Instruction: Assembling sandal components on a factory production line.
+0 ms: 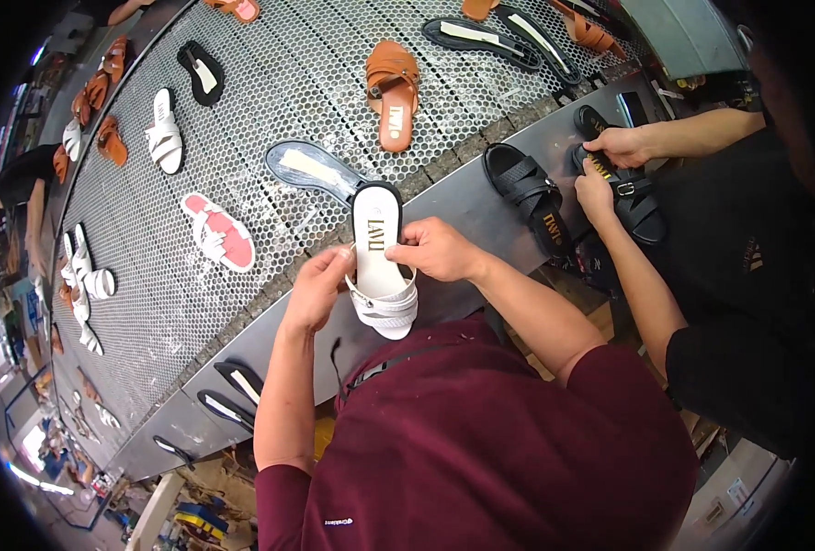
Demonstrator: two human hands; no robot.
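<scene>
Between my two hands is a white slide sandal (382, 266), held over the metal ledge with its strap end toward my body. Dark lettering marks its insole, and a black edge shows round the heel. My left hand (318, 286) pinches the sandal's left edge near the strap. On the opposite side, my right hand (437, 250) grips the rim, thumb on top of the insole. Just beyond the heel lies a black sole (314, 168) with a pale strip along its middle; the sandal's heel partly overlaps it.
A perforated conveyor (288, 69) carries brown sandals (395, 96), white sandals (164, 133), a red-and-white piece (219, 234) and black soles (481, 41). More soles (228, 409) rest on the ledge at lower left. At right, a co-worker's hands (610, 165) hold a black sandal (633, 197) beside another (527, 197).
</scene>
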